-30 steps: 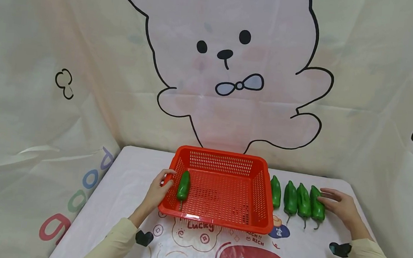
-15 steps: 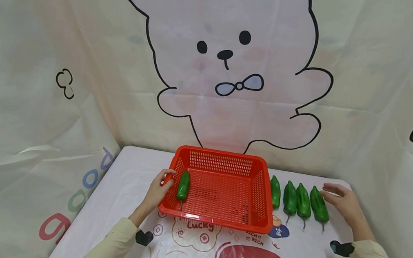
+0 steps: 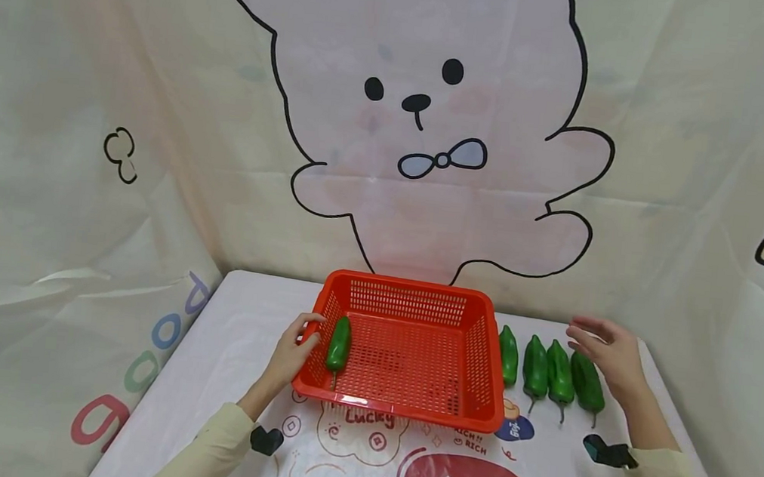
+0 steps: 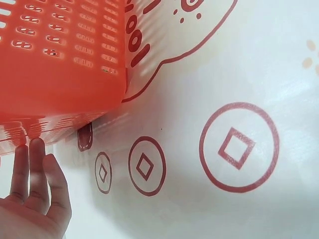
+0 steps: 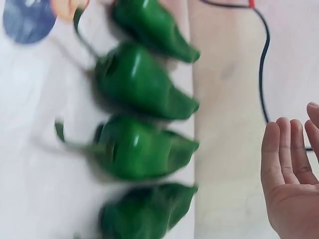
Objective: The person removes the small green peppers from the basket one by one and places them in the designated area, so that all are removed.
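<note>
A red plastic basket (image 3: 397,406) with perforated walls stands mid-table in the head view. My left hand (image 3: 289,351) holds its left rim; in the left wrist view, straight fingers (image 4: 36,172) reach up against the outer wall. One green chili pepper (image 3: 340,343) lies inside the basket, near that hand. Several more lie in a row to the basket's right. Above the far end of the rightmost pepper (image 3: 588,381) hovers my right hand (image 3: 607,355), its fingers relaxed and holding nothing. The right wrist view shows that hand (image 5: 291,189) apart from the peppers (image 5: 144,84).
The white table cover (image 3: 307,474) carries printed words and drawings. A cloth backdrop (image 3: 424,219) with a cartoon animal rises behind the table, and further cloth hangs on both sides.
The rightmost pepper has shifted slightly, its stem end swinging right. My right hand has left its side and moved up and leftward over its far tip. The left hand stays put.
</note>
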Action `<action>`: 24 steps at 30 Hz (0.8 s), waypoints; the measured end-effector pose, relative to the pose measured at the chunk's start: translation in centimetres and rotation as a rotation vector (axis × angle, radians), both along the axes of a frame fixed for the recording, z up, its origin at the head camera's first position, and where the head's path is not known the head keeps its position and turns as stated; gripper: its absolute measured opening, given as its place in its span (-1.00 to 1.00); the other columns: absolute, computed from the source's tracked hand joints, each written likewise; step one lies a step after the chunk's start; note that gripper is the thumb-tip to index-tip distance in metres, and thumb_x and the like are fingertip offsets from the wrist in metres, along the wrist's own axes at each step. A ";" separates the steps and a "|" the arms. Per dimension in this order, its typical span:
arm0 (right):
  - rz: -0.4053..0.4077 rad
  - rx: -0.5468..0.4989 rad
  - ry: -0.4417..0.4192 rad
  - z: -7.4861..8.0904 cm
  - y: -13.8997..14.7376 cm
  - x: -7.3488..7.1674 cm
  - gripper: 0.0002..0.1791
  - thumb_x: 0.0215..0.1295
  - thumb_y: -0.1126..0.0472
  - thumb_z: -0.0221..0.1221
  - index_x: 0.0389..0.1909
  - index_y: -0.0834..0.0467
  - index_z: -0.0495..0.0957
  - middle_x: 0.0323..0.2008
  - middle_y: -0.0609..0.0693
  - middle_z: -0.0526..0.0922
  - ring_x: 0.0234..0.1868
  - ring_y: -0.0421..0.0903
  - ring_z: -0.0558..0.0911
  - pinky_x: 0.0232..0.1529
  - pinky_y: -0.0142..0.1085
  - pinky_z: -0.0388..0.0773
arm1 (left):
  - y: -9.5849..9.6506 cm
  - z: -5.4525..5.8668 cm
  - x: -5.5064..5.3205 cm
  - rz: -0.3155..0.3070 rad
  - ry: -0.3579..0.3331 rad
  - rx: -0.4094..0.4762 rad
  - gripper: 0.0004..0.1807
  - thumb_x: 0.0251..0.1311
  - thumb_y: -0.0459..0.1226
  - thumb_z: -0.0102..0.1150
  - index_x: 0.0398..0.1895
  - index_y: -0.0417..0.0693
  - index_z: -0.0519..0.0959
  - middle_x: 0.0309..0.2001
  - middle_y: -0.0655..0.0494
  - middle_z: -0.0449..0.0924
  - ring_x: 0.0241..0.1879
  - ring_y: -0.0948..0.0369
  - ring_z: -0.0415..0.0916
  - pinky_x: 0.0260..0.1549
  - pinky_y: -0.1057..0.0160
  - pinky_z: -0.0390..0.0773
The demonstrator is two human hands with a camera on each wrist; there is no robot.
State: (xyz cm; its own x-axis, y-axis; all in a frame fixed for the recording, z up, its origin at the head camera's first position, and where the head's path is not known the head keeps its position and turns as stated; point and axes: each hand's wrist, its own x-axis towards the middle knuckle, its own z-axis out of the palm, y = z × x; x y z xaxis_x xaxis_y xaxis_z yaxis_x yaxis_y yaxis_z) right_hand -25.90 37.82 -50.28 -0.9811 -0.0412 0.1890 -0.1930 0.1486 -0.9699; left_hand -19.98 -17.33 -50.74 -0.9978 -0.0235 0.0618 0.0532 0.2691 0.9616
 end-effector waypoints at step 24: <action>0.220 -0.175 -0.162 4.3 -12.6 -0.1 -0.59 0.50 0.20 0.18 0.25 0.29 0.43 -0.02 -0.05 0.69 0.04 0.01 0.66 0.06 -0.18 0.60 | -0.5 -0.9 -0.6 -0.030 0.035 0.027 -0.67 0.43 -0.49 -0.01 0.21 -0.25 0.47 0.01 -0.42 0.49 -0.20 -0.32 0.56 -0.36 -0.12 0.70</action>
State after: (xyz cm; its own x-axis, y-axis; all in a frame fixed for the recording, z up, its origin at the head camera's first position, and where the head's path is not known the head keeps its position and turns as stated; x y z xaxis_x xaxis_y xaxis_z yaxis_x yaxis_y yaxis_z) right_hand -25.98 25.26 -45.98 -0.9702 -0.2362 0.0544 -0.0435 -0.0509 -0.9978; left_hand -20.57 -17.82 -51.69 -0.9954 0.0040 0.0960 0.0941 0.2407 0.9660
